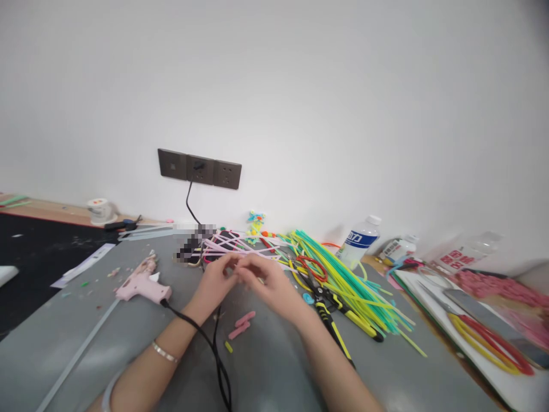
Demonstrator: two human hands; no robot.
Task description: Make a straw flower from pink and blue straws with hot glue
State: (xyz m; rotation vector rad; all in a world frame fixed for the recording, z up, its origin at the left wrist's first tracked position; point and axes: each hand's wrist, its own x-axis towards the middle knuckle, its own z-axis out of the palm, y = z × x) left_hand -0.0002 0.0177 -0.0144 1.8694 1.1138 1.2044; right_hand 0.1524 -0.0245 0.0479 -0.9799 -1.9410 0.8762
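Left hand (217, 279) and right hand (271, 285) met at the fingertips above the smooth grey table (274, 366). Fingers were curled; from where I stood, I could not tell whether they gripped anything. Slim, straight lilac stems (218, 246) lay just beyond the hands; stubby pink pieces (242, 325) lay nearer, between the forearms. The pistol-shaped glue gun (143, 286) bounded the left side. Hinged pliers (321, 293) and long green-yellow stems (351, 280) bounded the right. Room for movement extended toward the near side, between the forearms.
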